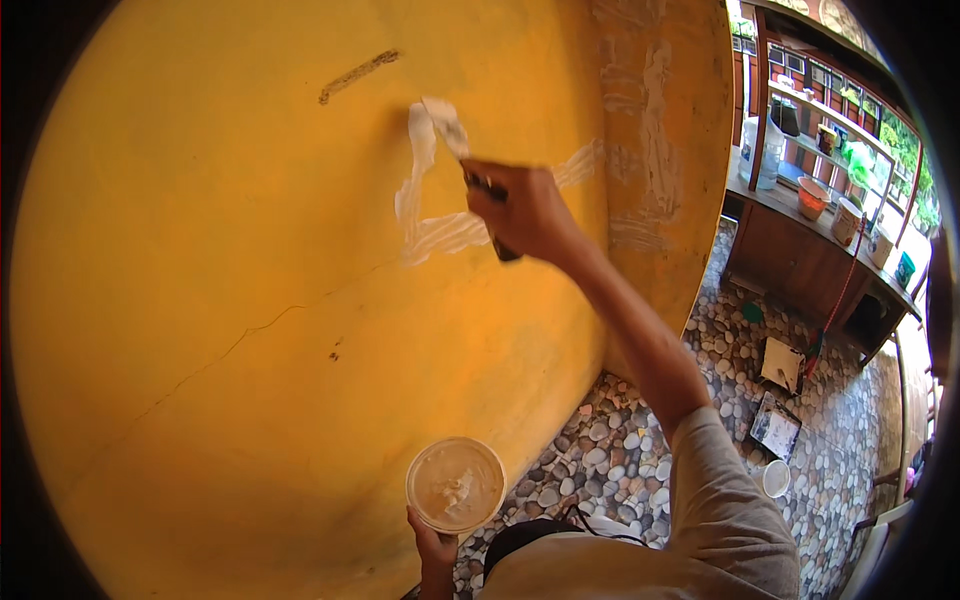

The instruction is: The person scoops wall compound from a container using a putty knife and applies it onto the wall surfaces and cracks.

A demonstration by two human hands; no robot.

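My right hand (525, 205) is closed around the dark handle of a putty knife (487, 186). The knife's blade, smeared with white filler, lies against the yellow wall (250, 190) at the upper end of a fresh white streak (422, 140). More white filler (450, 235) is spread below it, over the line of a thin crack (250, 332) that runs down to the left. Low in front of me, my left hand (434, 545) holds a round tub (456, 484) from beneath its near side. Pale paste coats the inside of the tub.
A dark scraped mark (358, 76) sits higher on the wall. White filler also streaks the corner section (655, 140) at right. Beyond stands a wooden counter (790, 230) with tubs and bottles. Paint trays (776, 428) and a white cup (775, 479) rest on the pebble-patterned floor (620, 450).
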